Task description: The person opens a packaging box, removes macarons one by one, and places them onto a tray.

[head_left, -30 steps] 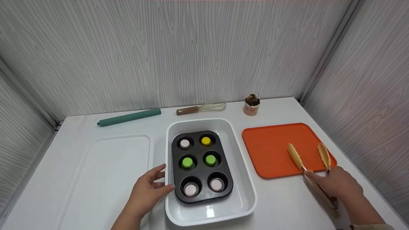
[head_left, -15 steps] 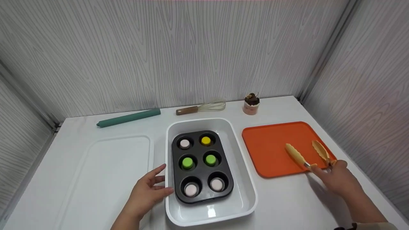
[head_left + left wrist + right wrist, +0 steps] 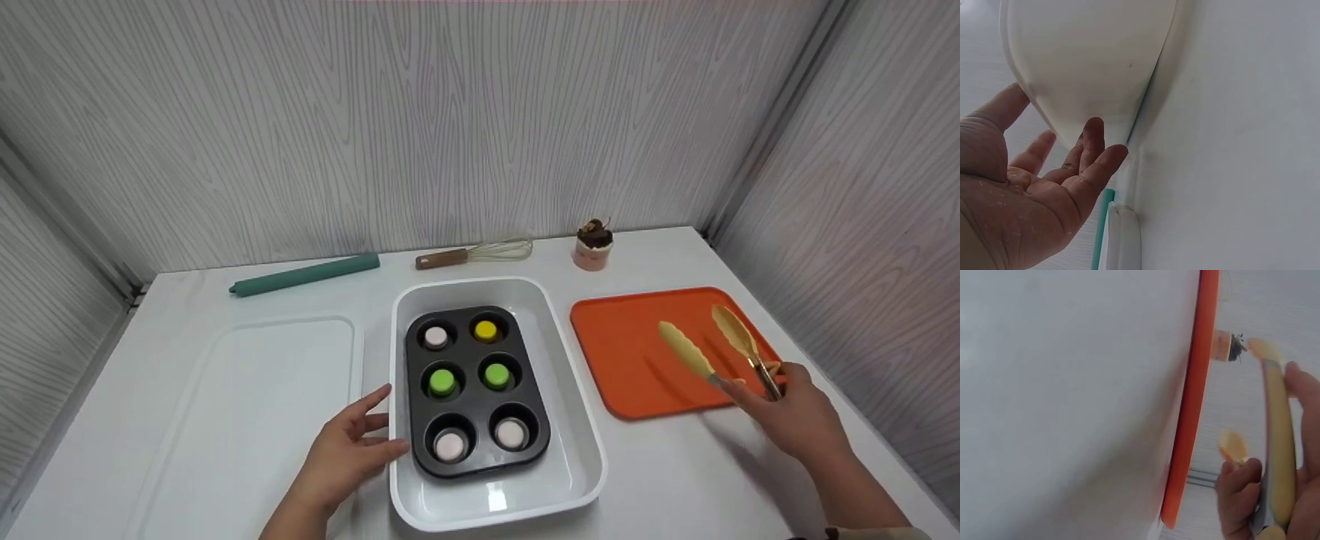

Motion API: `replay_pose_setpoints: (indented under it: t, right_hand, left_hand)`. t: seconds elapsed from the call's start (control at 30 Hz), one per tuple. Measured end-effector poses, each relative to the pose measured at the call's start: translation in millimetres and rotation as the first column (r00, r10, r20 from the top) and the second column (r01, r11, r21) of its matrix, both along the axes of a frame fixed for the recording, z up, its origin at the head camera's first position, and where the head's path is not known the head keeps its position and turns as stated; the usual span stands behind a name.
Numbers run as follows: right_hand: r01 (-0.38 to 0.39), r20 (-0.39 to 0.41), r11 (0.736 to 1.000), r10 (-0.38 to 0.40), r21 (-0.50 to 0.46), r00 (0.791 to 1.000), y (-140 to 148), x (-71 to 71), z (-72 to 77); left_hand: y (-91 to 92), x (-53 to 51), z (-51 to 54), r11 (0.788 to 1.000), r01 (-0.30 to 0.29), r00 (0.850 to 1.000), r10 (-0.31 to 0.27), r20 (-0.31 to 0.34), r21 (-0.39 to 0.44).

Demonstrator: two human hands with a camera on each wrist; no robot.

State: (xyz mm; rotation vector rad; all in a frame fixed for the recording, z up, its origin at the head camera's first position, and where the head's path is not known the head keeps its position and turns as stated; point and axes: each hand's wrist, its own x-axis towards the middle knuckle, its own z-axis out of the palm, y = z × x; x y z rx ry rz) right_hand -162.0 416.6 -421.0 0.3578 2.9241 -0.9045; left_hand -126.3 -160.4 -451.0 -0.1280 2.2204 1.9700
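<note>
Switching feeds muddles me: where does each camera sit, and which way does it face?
Head: on the head, facing forward and down over the white tub and orange board; left hand and right hand show.
Left wrist: on that wrist, facing the white tub's outer wall; left hand shows.
Right wrist: on that wrist, facing the tongs and the orange board's edge; right hand shows.
Head and right wrist share the tongs and cupcake.

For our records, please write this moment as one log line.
left hand: touches white tub | right hand: holds tongs, spread, above orange tray | muffin tin: inside tub
</note>
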Motion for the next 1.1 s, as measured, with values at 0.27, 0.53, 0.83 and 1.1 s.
replay_pose_setpoints:
  t: [0.27, 0.53, 0.83, 1.1]
  right_hand:
    - [-0.269, -0.422, 0.93, 0.145, -0.25, 0.895, -47, 3.7, 14.7]
    - [-0.477, -0.509, 0.829, 0.288, -0.291, 0.811, -106, 6.6, 32.9]
    - [-0.609, -0.358, 0.775, 0.527, -0.169, 0.771, -152, 2.0, 50.2]
    - [-0.69, -0.181, 0.719, 0.691, 0.077, 0.7, -178, -2.5, 63.1]
  left_hand:
    - [-1.5, 0.5, -1.6, 0.999, 0.007, 1.0, -0.007, 0.005, 0.034]
    - [0.3, 1.7, -0.8, 0.997, -0.003, 1.0, 0.002, 0.017, 0.072]
    - [1.6, 1.9, -1.8, 0.997, -0.002, 1.0, 0.001, 0.008, 0.081]
    - [3.9, 1.7, 2.1, 0.998, -0.045, 0.999, 0.044, 0.019, 0.042]
